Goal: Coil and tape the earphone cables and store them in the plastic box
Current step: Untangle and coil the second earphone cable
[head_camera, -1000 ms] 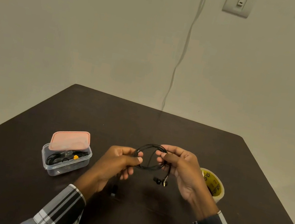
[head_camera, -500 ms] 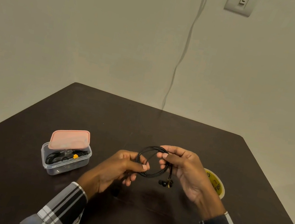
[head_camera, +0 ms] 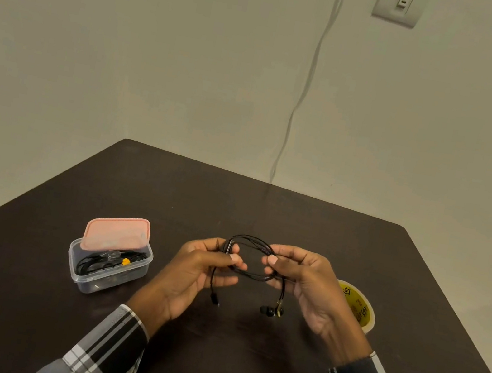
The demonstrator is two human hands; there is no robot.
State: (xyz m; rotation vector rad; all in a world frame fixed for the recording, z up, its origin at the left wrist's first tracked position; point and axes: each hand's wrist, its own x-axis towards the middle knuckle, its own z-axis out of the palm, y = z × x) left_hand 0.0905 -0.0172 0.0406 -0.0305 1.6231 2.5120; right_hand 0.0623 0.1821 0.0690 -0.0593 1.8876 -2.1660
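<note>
A coiled black earphone cable (head_camera: 247, 272) hangs between both hands above the dark table (head_camera: 296, 228). My left hand (head_camera: 199, 273) pinches the coil's left side, and the plug end (head_camera: 214, 298) dangles below it. My right hand (head_camera: 303, 282) pinches the right side, with the two earbuds (head_camera: 271, 310) hanging under it. The clear plastic box (head_camera: 107, 264) stands at the left, holding other black cables and an orange piece. Its pink lid (head_camera: 116, 233) leans on the back rim. A roll of tape (head_camera: 360, 306) lies behind my right hand, partly hidden.
A light cable (head_camera: 304, 91) runs down the wall behind the table's far edge. A wall switch plate (head_camera: 398, 2) is mounted at the top right. The table's right edge slopes down towards the lower right corner.
The coil has flattened into a wider loop between the hands. The plug end now dangles below my left hand, and the earbuds hang lower under my right hand.
</note>
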